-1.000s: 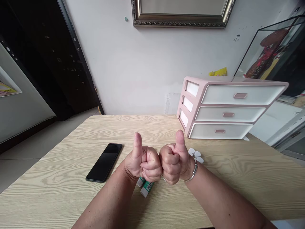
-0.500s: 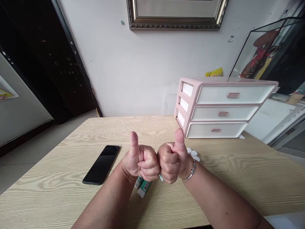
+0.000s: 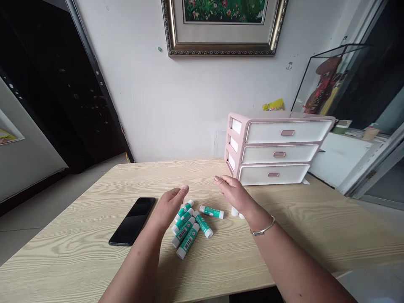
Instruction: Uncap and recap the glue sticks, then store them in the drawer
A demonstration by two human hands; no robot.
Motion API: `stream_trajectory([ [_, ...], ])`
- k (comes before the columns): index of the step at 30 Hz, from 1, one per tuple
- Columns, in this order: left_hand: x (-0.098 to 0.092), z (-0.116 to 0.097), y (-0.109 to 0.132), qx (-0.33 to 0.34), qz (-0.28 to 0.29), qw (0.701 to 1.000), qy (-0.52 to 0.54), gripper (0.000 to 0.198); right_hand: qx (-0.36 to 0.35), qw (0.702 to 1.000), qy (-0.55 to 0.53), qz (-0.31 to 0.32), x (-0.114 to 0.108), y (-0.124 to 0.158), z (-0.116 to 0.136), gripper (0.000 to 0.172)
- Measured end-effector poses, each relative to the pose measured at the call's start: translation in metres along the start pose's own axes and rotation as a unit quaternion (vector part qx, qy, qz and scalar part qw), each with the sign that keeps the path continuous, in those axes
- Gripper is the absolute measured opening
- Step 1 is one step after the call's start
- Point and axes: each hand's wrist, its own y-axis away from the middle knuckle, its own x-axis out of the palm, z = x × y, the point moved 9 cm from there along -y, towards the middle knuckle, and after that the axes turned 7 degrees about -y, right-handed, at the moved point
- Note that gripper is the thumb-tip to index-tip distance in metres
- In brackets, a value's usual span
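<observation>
Several green-and-white tubes [image 3: 189, 225] lie in a loose heap on the wooden table [image 3: 299, 227]. My left hand [image 3: 168, 206] hovers just left of the heap, fingers stretched out, holding nothing. My right hand [image 3: 232, 193] hovers to the right of it, fingers extended, with a silver bracelet [image 3: 263, 229] on the wrist. Small white caps [image 3: 235, 212] peek out beneath the right hand.
A black phone [image 3: 132, 221] lies flat to the left of the tubes. A pink three-drawer organizer [image 3: 274, 153] stands at the table's far right, all drawers closed. A framed picture [image 3: 222, 27] hangs on the wall behind. A glass case [image 3: 328, 84] stands right.
Both fists with raised thumbs have opened and moved apart, uncovering the heap of tubes. The view has tilted up slightly.
</observation>
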Motion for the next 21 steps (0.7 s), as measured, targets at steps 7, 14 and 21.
stream_trajectory([
  [7,0.018,-0.006,0.000,0.084,-0.061,0.980,-0.169,0.034,-0.135,0.920,0.367,0.002,0.011,0.037,0.005,0.013],
  [14,0.033,-0.018,0.008,0.121,-0.117,0.974,-0.153,0.026,-0.178,0.870,0.453,0.076,0.045,0.058,-0.023,0.006],
  [21,0.035,-0.007,0.011,0.110,-0.102,0.978,-0.146,0.031,-0.173,0.869,0.457,0.082,0.046,0.062,-0.024,0.014],
])
